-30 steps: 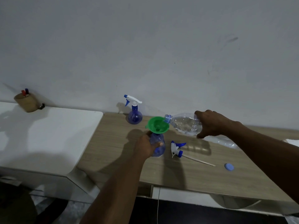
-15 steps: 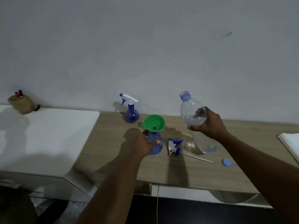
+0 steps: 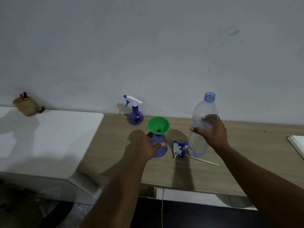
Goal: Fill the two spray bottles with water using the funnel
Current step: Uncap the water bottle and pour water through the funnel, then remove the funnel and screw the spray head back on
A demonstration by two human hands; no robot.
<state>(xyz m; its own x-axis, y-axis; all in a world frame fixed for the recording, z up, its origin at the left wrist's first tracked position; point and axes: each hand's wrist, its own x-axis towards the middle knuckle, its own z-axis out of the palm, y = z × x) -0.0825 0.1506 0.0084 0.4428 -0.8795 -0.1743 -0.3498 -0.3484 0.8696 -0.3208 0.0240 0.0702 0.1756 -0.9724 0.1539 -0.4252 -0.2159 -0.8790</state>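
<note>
A green funnel [image 3: 158, 125] sits in the neck of a blue spray bottle [image 3: 160, 146] on the wooden desk [image 3: 246, 158]; my left hand [image 3: 148, 146] grips that bottle's body. My right hand [image 3: 209, 130] holds a clear, uncapped water bottle [image 3: 203, 124] upright, its base near the desk. The loose spray head [image 3: 179, 148] with its long dip tube lies between the two bottles. A second blue spray bottle [image 3: 135, 115], with its trigger head on, stands by the wall.
A white table [image 3: 46, 137] adjoins the desk on the left and carries a tan pen cup [image 3: 26, 106]. An open book [image 3: 297, 145] lies at the desk's right edge. A thin cable hangs below the desk front.
The water bottle went from tilted over the funnel to upright, then came down to the right of the spray bottle. My left hand has kept its hold on the spray bottle.
</note>
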